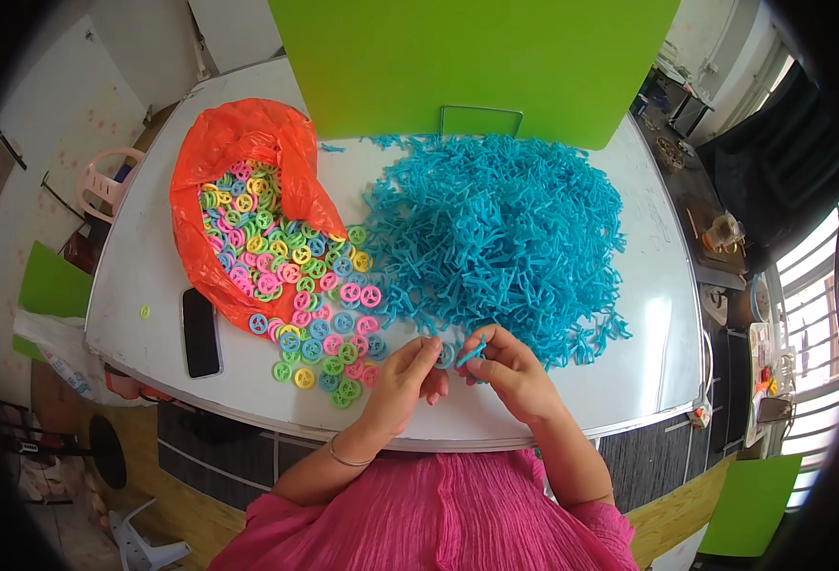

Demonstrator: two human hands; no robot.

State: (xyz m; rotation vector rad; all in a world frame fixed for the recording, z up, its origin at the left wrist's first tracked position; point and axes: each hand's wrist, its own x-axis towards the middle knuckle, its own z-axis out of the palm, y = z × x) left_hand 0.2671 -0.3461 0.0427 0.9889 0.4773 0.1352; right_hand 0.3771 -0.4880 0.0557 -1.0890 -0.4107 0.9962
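Just inside the table's front edge, my left hand (402,381) pinches a small pale-blue plastic wheel (445,356) between thumb and fingers. Close beside it on the right, my right hand (513,373) grips a thin blue plastic piece (473,354), held at a slant. The two parts are near each other; whether they touch, I cannot tell. Beyond my hands rises a big heap of similar blue plastic pieces (505,228). To the left, loose spoked wheels (332,344) in pink, green, yellow and blue spread out of an open red plastic bag (191,219), which holds many more.
A black phone (201,333) lies left of the bag on the white table (619,400). Behind the heap stands a tall green panel (477,57) with a wire handle. One stray green wheel (145,311) sits far left. A pink chair (107,181) is past the table.
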